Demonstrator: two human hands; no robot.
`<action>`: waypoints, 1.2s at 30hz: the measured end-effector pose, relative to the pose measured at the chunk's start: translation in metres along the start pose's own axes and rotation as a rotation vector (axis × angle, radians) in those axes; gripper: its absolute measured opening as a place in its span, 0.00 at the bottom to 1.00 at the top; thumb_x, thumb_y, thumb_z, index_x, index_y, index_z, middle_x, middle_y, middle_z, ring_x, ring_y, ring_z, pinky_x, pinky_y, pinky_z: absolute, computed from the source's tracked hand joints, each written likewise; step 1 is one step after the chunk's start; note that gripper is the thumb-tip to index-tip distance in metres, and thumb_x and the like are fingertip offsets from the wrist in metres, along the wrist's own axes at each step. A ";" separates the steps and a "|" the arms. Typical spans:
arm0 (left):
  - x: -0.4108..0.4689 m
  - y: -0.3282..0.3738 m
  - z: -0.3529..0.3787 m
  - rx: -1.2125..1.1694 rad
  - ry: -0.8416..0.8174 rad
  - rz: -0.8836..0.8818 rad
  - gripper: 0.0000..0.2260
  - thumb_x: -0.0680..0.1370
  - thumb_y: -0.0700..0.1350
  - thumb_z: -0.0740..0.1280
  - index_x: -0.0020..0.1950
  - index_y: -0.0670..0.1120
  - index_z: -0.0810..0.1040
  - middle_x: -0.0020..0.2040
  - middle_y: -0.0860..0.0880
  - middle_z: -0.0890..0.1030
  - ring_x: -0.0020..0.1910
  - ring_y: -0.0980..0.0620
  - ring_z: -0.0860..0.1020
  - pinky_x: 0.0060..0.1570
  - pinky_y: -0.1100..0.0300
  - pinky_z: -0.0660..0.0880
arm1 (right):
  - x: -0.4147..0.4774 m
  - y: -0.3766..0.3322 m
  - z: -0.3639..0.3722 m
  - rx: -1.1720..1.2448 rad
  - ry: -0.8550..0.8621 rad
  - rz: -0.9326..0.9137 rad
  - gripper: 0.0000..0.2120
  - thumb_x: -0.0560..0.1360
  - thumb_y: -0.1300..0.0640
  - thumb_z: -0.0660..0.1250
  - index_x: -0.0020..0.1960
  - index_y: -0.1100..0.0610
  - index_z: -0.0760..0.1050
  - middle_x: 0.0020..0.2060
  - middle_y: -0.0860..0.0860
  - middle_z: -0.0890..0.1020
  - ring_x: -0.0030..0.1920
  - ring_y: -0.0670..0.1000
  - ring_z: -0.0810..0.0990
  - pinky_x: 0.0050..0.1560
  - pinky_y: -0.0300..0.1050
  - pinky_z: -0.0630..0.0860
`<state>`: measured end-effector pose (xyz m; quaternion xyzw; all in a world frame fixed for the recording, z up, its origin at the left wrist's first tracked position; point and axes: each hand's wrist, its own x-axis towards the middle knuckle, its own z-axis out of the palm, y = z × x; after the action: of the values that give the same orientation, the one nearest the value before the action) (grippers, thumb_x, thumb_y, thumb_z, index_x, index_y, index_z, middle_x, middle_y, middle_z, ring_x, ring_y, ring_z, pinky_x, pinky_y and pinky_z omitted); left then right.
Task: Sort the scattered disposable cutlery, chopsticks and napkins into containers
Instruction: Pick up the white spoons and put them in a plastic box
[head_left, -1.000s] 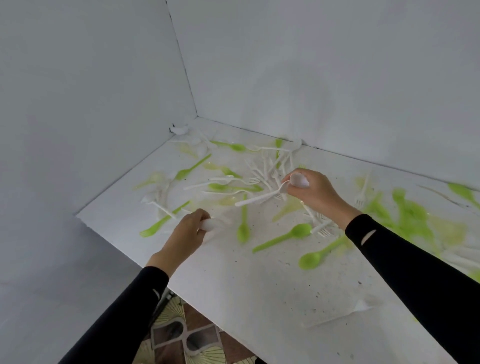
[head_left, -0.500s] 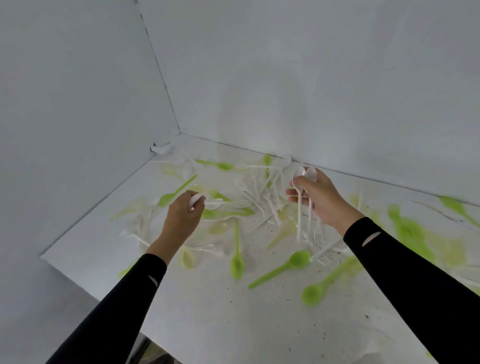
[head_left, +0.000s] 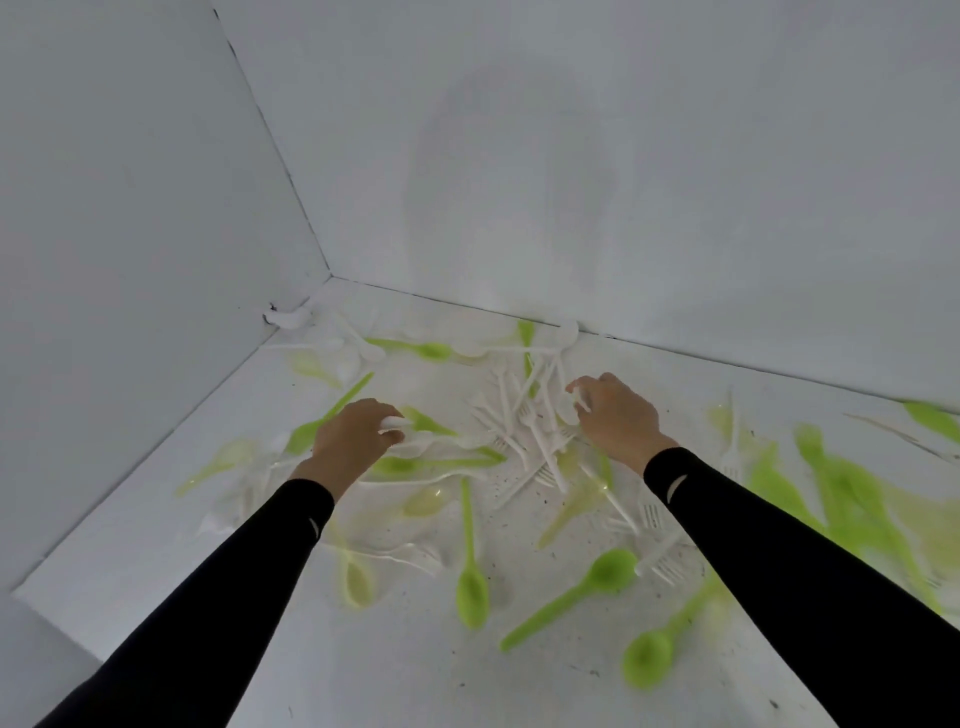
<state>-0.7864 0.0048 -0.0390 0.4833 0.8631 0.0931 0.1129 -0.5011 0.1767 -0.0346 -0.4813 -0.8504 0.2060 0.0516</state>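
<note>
In the head view, both hands are down among the cutlery scattered toward the far corner of the desk (head_left: 363, 670). The left hand (head_left: 356, 441) has its fingers curled and pinches a white spoon (head_left: 392, 423) at its fingertips. The right hand (head_left: 618, 415) is curled too, gripping white pieces (head_left: 581, 401). We cannot tell how many, and it sits right at the edge of the pile of white forks (head_left: 524, 431).

Half a second ago that right hand was lifted, with white handles hanging straight down from it. Now it has dropped back to the pile, and the left hand has moved in toward the middle as well. We read this as gathering — each hand keeps what it has and goes for more of the same kind.

The green spoons (head_left: 471, 590) lie nearer to us, untouched. We can make out no container, chopsticks or napkins in this view, so the sorting itself looks barely begun — the white bundles have nowhere visible to go yet.
</note>
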 end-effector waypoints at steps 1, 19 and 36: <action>0.000 0.002 0.000 0.038 -0.033 0.019 0.10 0.76 0.52 0.70 0.57 0.56 0.81 0.55 0.53 0.77 0.58 0.53 0.76 0.52 0.60 0.70 | 0.004 0.001 0.002 -0.089 -0.041 -0.068 0.16 0.80 0.59 0.58 0.66 0.47 0.71 0.57 0.50 0.72 0.49 0.52 0.77 0.44 0.44 0.70; -0.009 0.027 0.013 -0.051 -0.174 0.140 0.08 0.75 0.57 0.70 0.49 0.55 0.82 0.49 0.56 0.77 0.50 0.55 0.76 0.46 0.59 0.70 | 0.020 0.030 0.000 -0.649 -0.073 -0.472 0.19 0.78 0.65 0.60 0.65 0.49 0.70 0.55 0.47 0.75 0.51 0.51 0.76 0.36 0.42 0.65; 0.048 0.061 -0.019 -0.742 0.229 -0.089 0.07 0.80 0.39 0.61 0.54 0.40 0.64 0.42 0.41 0.81 0.27 0.50 0.79 0.30 0.60 0.77 | 0.068 0.000 -0.033 0.299 0.099 0.073 0.04 0.80 0.57 0.56 0.49 0.55 0.68 0.42 0.51 0.73 0.38 0.53 0.71 0.39 0.45 0.65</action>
<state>-0.7665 0.0766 -0.0095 0.3582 0.7980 0.4471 0.1869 -0.5281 0.2436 -0.0121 -0.5083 -0.7888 0.3080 0.1571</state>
